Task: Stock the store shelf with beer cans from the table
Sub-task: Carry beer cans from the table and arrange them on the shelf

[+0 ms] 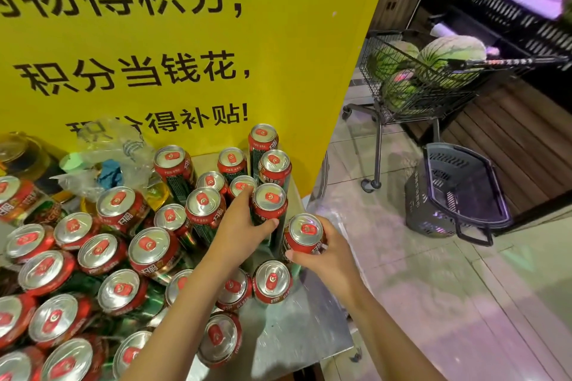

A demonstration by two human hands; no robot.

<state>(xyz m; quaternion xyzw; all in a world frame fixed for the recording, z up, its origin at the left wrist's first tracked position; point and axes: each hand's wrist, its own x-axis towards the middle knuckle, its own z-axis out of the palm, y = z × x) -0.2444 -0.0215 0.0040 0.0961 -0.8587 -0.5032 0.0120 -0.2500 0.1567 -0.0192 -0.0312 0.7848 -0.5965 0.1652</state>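
Note:
Several red and green beer cans with silver tops stand crowded on a metal table (288,331). My left hand (241,226) grips one upright can (268,199) near the table's right edge, thumb in front and fingers behind it. My right hand (322,254) holds another can (305,232) just to the right of that one, fingers curled round its side. Both cans stand upright. No store shelf is in view.
A yellow sign board (185,40) with black characters rises behind the table. Crumpled plastic wrap (117,155) and a jar (21,155) lie at the back left. On the tiled floor to the right stand a cart with watermelons (433,77) and a grey basket (455,192).

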